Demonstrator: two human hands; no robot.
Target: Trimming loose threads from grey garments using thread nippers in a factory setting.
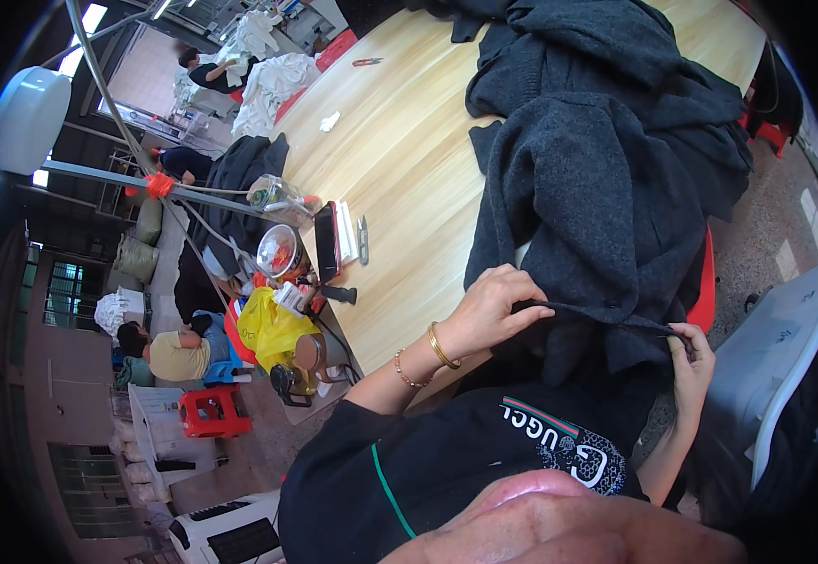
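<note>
A dark grey knitted garment (569,216) hangs over the table edge toward me, part of a heap of the same cloth. My left hand (501,306), with bangles at its wrist, pinches one end of a narrow edge of it between thumb and fingers. Farther right, my right hand (692,365) grips the same edge, which runs stretched between the two hands. A small round spot like a button shows on the cloth between them. Some fingers of each hand are hidden behind the fabric.
On the wooden table (409,160) lie thread snips (363,241), red-handled snips (368,62) and a dark case (327,242). Jars, a yellow bag (273,329) and a metal pole (212,199) stand along its left edge. A grey-white bin (776,367) is at right; other people sit farther off.
</note>
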